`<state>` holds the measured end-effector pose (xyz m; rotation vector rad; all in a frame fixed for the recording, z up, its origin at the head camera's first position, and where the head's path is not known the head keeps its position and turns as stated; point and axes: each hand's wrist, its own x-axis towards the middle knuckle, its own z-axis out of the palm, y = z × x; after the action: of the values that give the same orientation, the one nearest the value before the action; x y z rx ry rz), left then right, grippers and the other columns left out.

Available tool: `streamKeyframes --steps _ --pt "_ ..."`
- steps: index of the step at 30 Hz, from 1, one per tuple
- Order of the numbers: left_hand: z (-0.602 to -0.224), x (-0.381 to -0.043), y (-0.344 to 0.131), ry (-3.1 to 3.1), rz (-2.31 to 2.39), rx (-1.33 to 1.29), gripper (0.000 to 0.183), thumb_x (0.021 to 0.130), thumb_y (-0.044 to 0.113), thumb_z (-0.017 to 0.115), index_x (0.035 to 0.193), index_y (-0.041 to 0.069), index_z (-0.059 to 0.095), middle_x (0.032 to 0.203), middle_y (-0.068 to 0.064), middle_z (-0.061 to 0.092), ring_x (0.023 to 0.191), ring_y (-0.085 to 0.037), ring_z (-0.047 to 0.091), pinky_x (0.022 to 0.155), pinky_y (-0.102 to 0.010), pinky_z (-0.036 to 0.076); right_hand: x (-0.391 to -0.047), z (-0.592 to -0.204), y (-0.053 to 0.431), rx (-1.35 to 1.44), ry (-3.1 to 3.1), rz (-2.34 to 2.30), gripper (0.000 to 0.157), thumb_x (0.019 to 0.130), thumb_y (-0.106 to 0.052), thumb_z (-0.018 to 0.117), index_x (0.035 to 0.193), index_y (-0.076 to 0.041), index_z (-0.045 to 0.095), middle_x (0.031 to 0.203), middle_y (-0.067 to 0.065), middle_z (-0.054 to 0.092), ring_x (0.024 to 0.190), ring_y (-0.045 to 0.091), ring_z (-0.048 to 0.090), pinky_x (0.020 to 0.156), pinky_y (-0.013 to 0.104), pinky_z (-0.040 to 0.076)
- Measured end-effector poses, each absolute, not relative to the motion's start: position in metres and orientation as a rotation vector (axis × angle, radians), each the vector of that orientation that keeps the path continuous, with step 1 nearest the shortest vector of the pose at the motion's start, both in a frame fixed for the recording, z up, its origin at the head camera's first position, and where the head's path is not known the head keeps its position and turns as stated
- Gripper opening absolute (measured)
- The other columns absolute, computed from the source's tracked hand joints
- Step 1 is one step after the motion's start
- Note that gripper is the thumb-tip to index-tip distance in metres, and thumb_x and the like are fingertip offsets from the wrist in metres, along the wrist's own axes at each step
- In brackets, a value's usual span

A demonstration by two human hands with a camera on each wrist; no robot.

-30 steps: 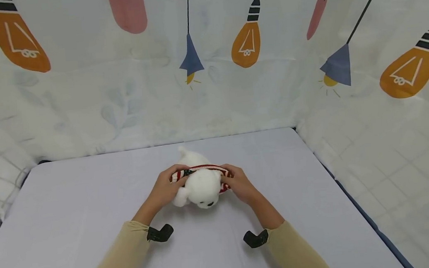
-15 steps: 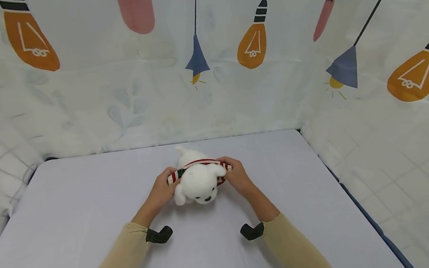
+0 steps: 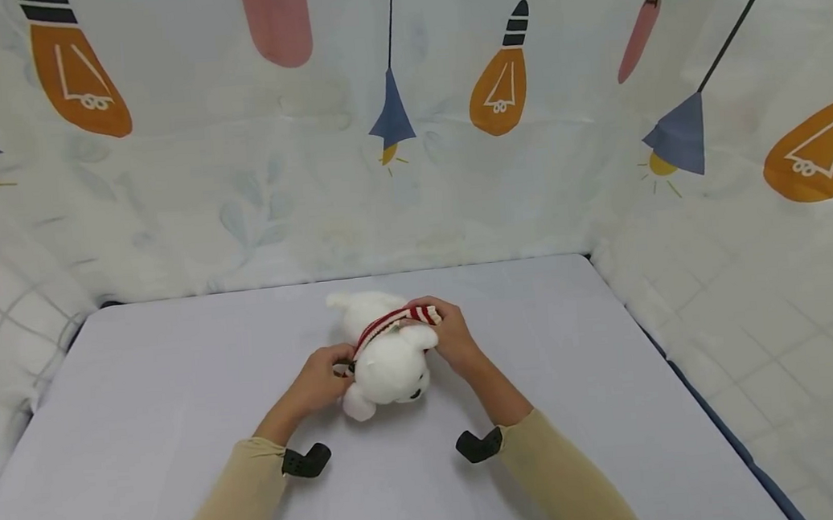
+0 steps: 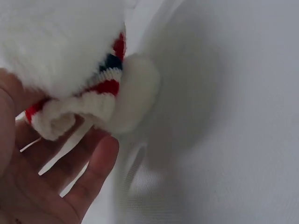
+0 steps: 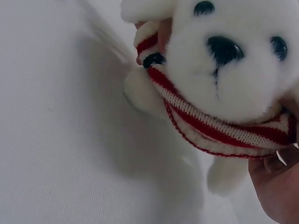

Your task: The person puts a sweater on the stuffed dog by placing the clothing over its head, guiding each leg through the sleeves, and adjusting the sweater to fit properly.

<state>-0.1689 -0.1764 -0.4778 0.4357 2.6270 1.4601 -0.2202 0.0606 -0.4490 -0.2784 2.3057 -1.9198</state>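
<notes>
A white plush dog (image 3: 389, 368) lies on the white tabletop, its head toward me and its nose tipped to the right. Round its neck and body is a knitted sweater (image 5: 212, 128) with red, white and dark stripes. My left hand (image 3: 323, 377) grips the sweater on the dog's left side in the head view; the left wrist view has its fingers under the rolled white cuff (image 4: 100, 105). On the opposite side, my right hand (image 3: 453, 338) holds the striped knit between fingers and thumb. The plush body is partly hidden by sweater and hands.
The white-covered table (image 3: 200, 388) spreads around the toy. A curtain (image 3: 296, 196) printed with lamps and bulbs hangs behind the far edge and along the sides. Dark wrist cameras (image 3: 307, 461) stick out from both beige sleeves.
The plush dog has turned, its rear swinging left and its nose moving right. My left hand has come lower and nearer the body; my right hand has moved slightly up with the knit.
</notes>
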Motion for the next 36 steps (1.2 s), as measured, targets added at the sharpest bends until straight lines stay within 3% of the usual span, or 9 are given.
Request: streamKeyframes --steps 5,9,14,19,24,29,33,36 --pt "-0.476 -0.169 -0.177 2.557 1.557 0.423 0.017 0.081 -0.006 0.057 0.093 0.004 0.062 0.096 -0.009 0.064 0.099 -0.021 0.056 0.084 -0.037 0.047 -0.219 -0.45 0.063 -0.253 2.333 -1.867 0.03 0.085 -0.026 0.075 0.112 -0.017 0.068 0.112 0.007 0.067 0.095 0.016 0.062 0.069 0.028 0.054" --pt "-0.471 -0.169 -0.178 2.482 1.666 0.37 0.012 0.088 0.0 0.058 0.099 0.002 0.063 0.096 -0.007 0.062 0.099 -0.017 0.054 0.086 -0.034 0.045 -0.217 -0.446 0.066 -0.214 2.315 -1.891 0.021 0.091 -0.019 0.066 0.112 -0.013 0.067 0.114 0.007 0.067 0.101 0.017 0.061 0.076 0.028 0.053" --pt "-0.458 -0.17 -0.176 2.347 1.878 0.224 0.027 0.095 0.019 0.061 0.114 0.0 0.062 0.092 0.003 0.059 0.083 -0.012 0.05 0.075 -0.032 0.047 -0.214 -0.438 0.069 -0.117 2.238 -1.989 0.021 0.096 -0.015 0.056 0.114 -0.009 0.066 0.111 0.007 0.066 0.097 0.012 0.061 0.079 0.026 0.052" --pt "-0.454 -0.173 -0.169 2.248 2.05 0.195 0.039 0.093 0.032 0.064 0.122 0.007 0.056 0.101 0.008 0.059 0.089 -0.006 0.055 0.079 -0.028 0.05 -0.211 -0.437 0.073 -0.083 2.159 -2.018 0.026 0.096 -0.016 0.056 0.12 -0.01 0.061 0.114 0.006 0.062 0.093 0.01 0.059 0.075 0.024 0.051" --pt "-0.455 -0.168 -0.164 2.223 2.114 0.305 0.046 0.093 0.025 0.065 0.134 0.017 0.045 0.123 0.007 0.053 0.107 -0.002 0.054 0.086 -0.02 0.048 -0.207 -0.439 0.08 -0.246 2.205 -2.019 0.033 0.094 -0.003 0.053 0.123 -0.015 0.061 0.124 0.006 0.06 0.109 0.014 0.058 0.085 0.027 0.051" --pt "-0.45 -0.162 -0.157 2.064 2.155 0.549 0.073 0.087 0.007 0.07 0.148 0.019 0.031 0.143 -0.007 0.042 0.122 -0.008 0.051 0.094 -0.021 0.048 -0.201 -0.433 0.081 -0.272 2.183 -2.11 0.034 0.093 0.003 0.048 0.119 -0.011 0.066 0.123 0.007 0.063 0.117 0.017 0.057 0.093 0.03 0.051" --pt "-0.449 -0.16 -0.152 2.279 1.981 0.565 0.084 0.078 0.01 0.079 0.147 0.023 0.033 0.141 -0.006 0.048 0.119 -0.008 0.052 0.095 -0.024 0.047 -0.196 -0.424 0.077 -0.19 2.081 -2.156 0.031 0.094 -0.001 0.047 0.117 -0.007 0.066 0.117 0.005 0.065 0.112 0.014 0.059 0.089 0.027 0.052" --pt "-0.448 -0.159 -0.15 2.477 1.875 0.492 0.074 0.076 0.015 0.082 0.14 0.018 0.045 0.13 -0.006 0.058 0.112 -0.01 0.055 0.092 -0.027 0.048 -0.192 -0.417 0.075 -0.193 1.988 -2.175 0.027 0.096 -0.004 0.048 0.118 -0.002 0.064 0.113 0.005 0.063 0.103 0.013 0.059 0.084 0.025 0.052"
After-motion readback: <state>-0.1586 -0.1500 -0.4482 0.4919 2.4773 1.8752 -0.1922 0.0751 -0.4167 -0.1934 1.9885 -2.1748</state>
